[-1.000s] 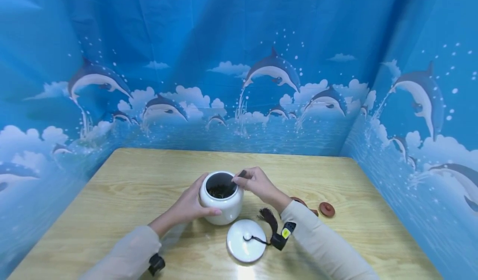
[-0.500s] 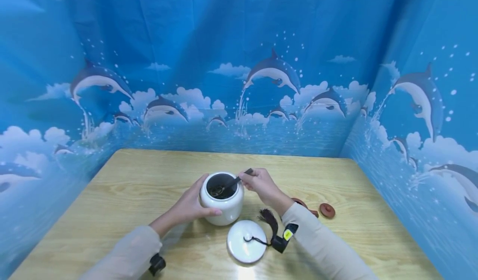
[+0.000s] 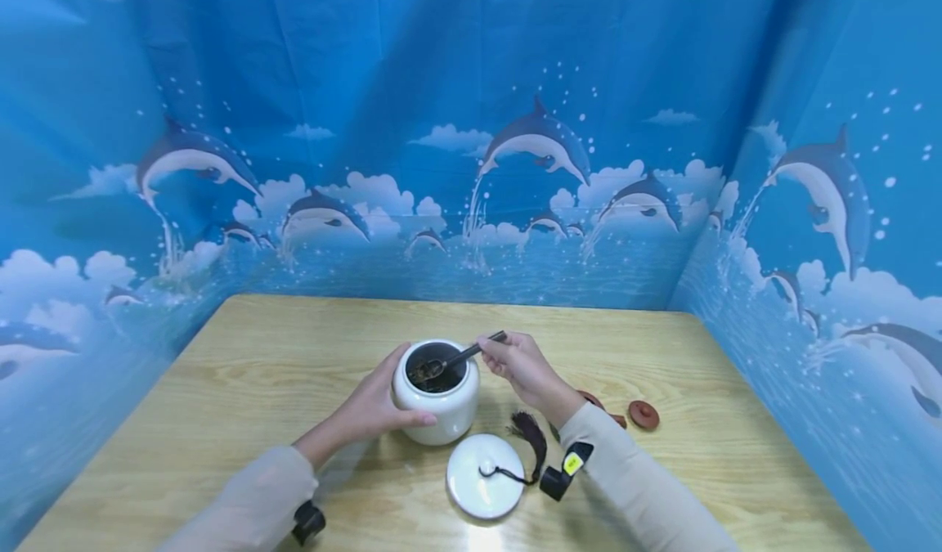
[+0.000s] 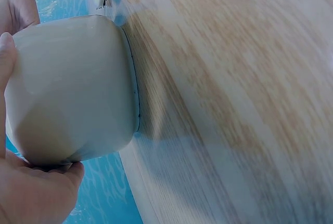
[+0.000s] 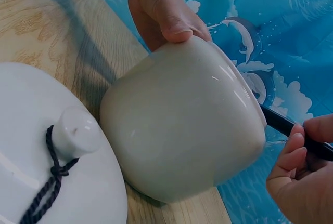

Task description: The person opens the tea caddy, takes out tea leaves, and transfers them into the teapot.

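A white ceramic jar (image 3: 441,417) with a wide open mouth stands on the table. My left hand (image 3: 379,405) grips it from the left, thumb across the front and fingers behind. My right hand (image 3: 518,365) pinches the dark handle of a small scoop (image 3: 478,350) at the jar's right rim. The scoop's head reaches into the mouth, over dark, leafy bits that look like tea leaves. In the right wrist view, thumb and fingers close round the handle (image 5: 278,121), and its far end is hidden by the jar (image 5: 182,120). The left wrist view shows the jar's side (image 4: 73,89).
The jar's white lid (image 3: 486,478) lies in front of it, a dark cord and tassel (image 3: 531,442) tied to its knob. A small reddish-brown lid (image 3: 643,415) lies right of the right forearm, which partly hides another reddish-brown piece (image 3: 616,419). A dolphin-print curtain (image 3: 471,249) backs the table.
The scoop has come up from deep in the jar and tilted, so its head now shows in the mouth. My right hand has shifted slightly right; my left hand and the jar hold still.
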Demonstrator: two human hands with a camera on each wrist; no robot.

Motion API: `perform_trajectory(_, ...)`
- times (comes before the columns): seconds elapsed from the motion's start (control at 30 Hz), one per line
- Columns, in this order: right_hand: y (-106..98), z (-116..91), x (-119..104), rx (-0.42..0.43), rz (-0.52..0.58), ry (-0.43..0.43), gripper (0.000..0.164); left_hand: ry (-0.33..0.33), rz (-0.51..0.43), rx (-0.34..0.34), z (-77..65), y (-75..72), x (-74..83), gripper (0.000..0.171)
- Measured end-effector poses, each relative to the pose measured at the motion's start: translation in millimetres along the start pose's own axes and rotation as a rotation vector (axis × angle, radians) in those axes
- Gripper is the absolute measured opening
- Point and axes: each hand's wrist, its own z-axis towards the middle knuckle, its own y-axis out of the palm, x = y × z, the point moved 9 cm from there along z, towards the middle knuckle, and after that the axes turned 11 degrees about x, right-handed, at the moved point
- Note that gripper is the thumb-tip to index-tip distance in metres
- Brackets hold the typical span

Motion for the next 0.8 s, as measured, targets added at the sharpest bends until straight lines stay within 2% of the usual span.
perform_trajectory(0.27, -6.7, -2.3, -5.7, 0.025, 0.067, 0.009, 0.037, -0.023, 0.013, -0.004, 0.2, 0.8, -2.1, 0.125)
perform_trajectory(0.5, -15.4, -5.7, -14.2, 0.009, 0.101, -0.006, 0.037, 0.003, 0.004, -0.002, 0.5, -0.8, 0.7, 0.123)
perform_trajectory(0.8, -33.9, -15.1, -24.6, 0.038, 0.176, -0.018, 0.037, 0.018, -0.003, -0.005, 0.7, -0.3, 2.0, 0.120)
